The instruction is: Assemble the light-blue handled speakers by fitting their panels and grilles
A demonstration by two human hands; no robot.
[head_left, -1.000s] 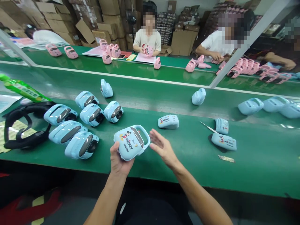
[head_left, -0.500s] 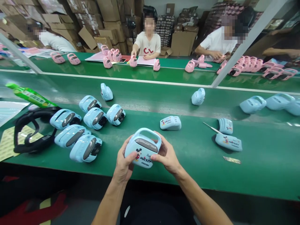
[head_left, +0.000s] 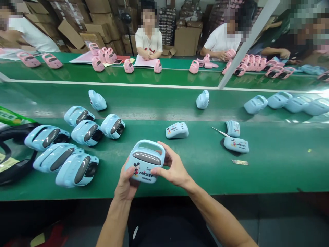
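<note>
I hold a light blue handled case (head_left: 144, 160) with a cartoon print and a grey strip on top, just above the near edge of the green bench (head_left: 269, 171). My left hand (head_left: 125, 183) cups it from below and the left. My right hand (head_left: 172, 169) grips its right side, fingers curled round the handle end. Several more blue cases (head_left: 77, 169) lie in a cluster to the left. A blue printed shell (head_left: 177, 130) lies just beyond my hands.
Two more blue shells (head_left: 236, 144) and a thin pointed tool (head_left: 218, 131) lie to the right, with a small strip (head_left: 239, 162) nearby. A black headset (head_left: 12, 164) sits far left. Other blue cases (head_left: 203, 99) ride the belt. People handle pink cases (head_left: 128, 66) across the line.
My right hand came in from open air and took hold of the case's right side. The case turned so its grey strip faces up. The camera view shifted right.
</note>
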